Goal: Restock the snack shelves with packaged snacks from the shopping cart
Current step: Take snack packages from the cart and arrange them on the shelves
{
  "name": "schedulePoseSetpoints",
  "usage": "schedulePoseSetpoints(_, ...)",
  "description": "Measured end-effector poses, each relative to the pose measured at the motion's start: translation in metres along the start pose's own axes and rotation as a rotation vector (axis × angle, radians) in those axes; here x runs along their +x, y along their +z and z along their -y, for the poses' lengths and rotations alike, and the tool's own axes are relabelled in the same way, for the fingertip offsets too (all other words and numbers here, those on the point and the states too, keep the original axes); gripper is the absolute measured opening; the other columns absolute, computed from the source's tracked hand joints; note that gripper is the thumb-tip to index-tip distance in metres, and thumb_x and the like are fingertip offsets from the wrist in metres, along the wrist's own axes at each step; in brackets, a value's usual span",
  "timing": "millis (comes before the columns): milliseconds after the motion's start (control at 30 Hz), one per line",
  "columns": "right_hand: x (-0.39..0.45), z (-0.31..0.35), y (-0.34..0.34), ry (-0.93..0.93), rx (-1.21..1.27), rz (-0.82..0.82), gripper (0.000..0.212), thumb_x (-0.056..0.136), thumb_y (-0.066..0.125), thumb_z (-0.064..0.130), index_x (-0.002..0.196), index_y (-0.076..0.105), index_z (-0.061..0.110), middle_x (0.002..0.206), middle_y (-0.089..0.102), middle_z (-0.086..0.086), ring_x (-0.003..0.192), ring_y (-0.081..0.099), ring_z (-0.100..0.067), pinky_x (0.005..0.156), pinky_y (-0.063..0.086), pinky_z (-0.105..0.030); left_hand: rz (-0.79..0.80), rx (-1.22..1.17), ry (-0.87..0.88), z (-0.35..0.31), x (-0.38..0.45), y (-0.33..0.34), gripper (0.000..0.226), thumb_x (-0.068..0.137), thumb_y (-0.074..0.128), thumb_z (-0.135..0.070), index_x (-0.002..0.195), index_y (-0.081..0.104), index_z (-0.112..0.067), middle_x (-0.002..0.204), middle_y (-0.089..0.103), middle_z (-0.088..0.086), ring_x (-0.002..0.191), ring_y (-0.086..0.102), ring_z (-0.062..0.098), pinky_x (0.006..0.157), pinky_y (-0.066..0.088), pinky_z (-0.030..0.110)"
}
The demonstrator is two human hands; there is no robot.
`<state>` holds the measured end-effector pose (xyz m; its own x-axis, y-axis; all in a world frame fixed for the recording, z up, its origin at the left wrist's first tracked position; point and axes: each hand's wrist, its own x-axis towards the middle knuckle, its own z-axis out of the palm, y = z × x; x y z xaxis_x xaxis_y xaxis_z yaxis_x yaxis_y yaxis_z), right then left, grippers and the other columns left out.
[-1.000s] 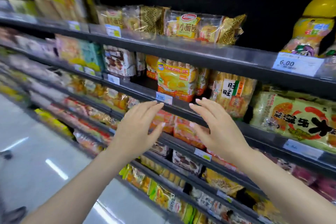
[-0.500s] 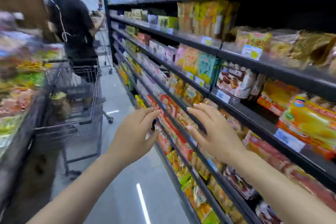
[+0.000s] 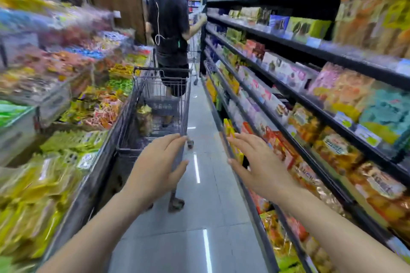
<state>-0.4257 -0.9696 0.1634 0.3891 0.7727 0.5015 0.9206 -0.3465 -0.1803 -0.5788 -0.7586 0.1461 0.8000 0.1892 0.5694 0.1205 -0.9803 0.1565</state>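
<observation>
Landmark: shopping cart (image 3: 159, 104), grey wire mesh with a dark handle bar, standing in the aisle a little left of centre.

Left of the cart: open display bins (image 3: 73, 104) stacked in tiers, heaped with small wrapped sweets and packets in yellow, green, orange and red. Much of this side is blurred; no labels can be read.

In the cart: one crinkled gold-and-brown snack bag (image 3: 144, 117) lying against the left wall of the basket, beside a dark flap panel. Other contents cannot be made out.

Beyond the cart: a person in black top and shorts (image 3: 170, 29), back turned, a white cord running down the back, one arm reaching toward the shelves on the right.

In front of the cart: left hand (image 3: 155, 170), palm turned inward, fingers straight and loosely spread, grasping nothing; the fingertips overlap the cart's near corner in the view, and contact cannot be told.

Right of the cart: grey tiled floor (image 3: 206, 206) with bright light streaks.

Further right: right hand (image 3: 259, 166), fingers extended and slack, empty, raised before the lower shelf edges.

Far right of the cart: snack shelves (image 3: 310, 51), dark metal, several tiers running down the aisle, filled with boxed and bagged snacks in pink, teal, orange, yellow and green, with price tags along the rails.
</observation>
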Motion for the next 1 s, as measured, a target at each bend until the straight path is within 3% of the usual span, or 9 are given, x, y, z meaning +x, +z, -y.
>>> schedulePoseSetpoints(133,0.047,-0.020,0.038,-0.048,0.092,0.014,0.045,0.091,0.053,0.037,0.129,0.057,0.013,0.130,0.055,-0.002,0.125,0.041,-0.014,0.106,0.034,-0.028,-0.010,0.019,-0.110,0.042,0.017,0.021,0.056,0.085,0.050,-0.043,0.128,0.059,-0.008,0.126,0.062,0.009,0.117,0.055,0.024,0.099,0.043,0.034)
schedulePoseSetpoints(267,0.097,-0.055,0.075,-0.092,0.097,0.023,0.044,0.089,0.054,0.034,0.128,0.057,0.014,0.129,0.056,-0.003,0.123,0.045,-0.017,0.102,0.033,-0.026,-0.007,0.074,-0.158,0.076,0.048,0.049,0.055,0.086,0.049,-0.043,0.126,0.060,-0.008,0.124,0.063,0.007,0.114,0.056,0.023,0.099,0.042,0.030)
schedulePoseSetpoints(467,0.181,-0.119,0.129,-0.188,0.115,0.028,0.043,0.087,0.057,0.032,0.126,0.058,0.012,0.121,0.059,-0.005,0.115,0.052,-0.021,0.099,0.042,-0.033,0.020,0.123,-0.252,0.122,0.115,0.097,0.053,0.085,0.068,-0.032,0.130,0.057,-0.007,0.128,0.060,0.008,0.117,0.057,0.025,0.098,0.044,0.035)
schedulePoseSetpoints(567,0.223,-0.144,0.151,-0.217,0.137,0.044,0.043,0.089,0.050,0.036,0.124,0.059,0.012,0.119,0.060,-0.006,0.113,0.049,-0.019,0.094,0.046,-0.035,0.053,0.145,-0.296,0.144,0.145,0.120,0.055,0.085,0.066,-0.035,0.132,0.057,-0.009,0.129,0.060,0.008,0.118,0.057,0.026,0.099,0.045,0.036)
schedulePoseSetpoints(733,0.285,-0.171,0.187,-0.232,0.183,0.124,0.048,0.088,0.042,0.041,0.123,0.060,0.014,0.119,0.062,-0.004,0.113,0.047,-0.016,0.094,0.047,-0.035,0.074,0.197,-0.350,0.177,0.181,0.151,0.053,0.085,0.063,-0.036,0.129,0.059,-0.007,0.125,0.063,0.008,0.114,0.060,0.025,0.097,0.047,0.036)
schedulePoseSetpoints(833,0.320,-0.181,0.214,-0.226,0.228,0.183,0.051,0.089,0.040,0.043,0.126,0.058,0.014,0.122,0.060,-0.003,0.115,0.051,-0.020,0.098,0.044,-0.035,0.105,0.212,-0.377,0.205,0.196,0.167,0.054,0.083,0.072,-0.033,0.129,0.059,-0.007,0.125,0.063,0.008,0.113,0.061,0.026,0.096,0.047,0.036)
schedulePoseSetpoints(1000,0.386,-0.190,0.263,-0.235,0.250,0.216,0.043,0.088,0.055,0.034,0.126,0.059,0.014,0.123,0.059,-0.001,0.116,0.050,-0.018,0.099,0.044,-0.035,0.118,0.219,-0.424,0.271,0.222,0.191,0.054,0.084,0.066,-0.036,0.129,0.059,-0.008,0.124,0.063,0.008,0.112,0.060,0.026,0.096,0.047,0.038)
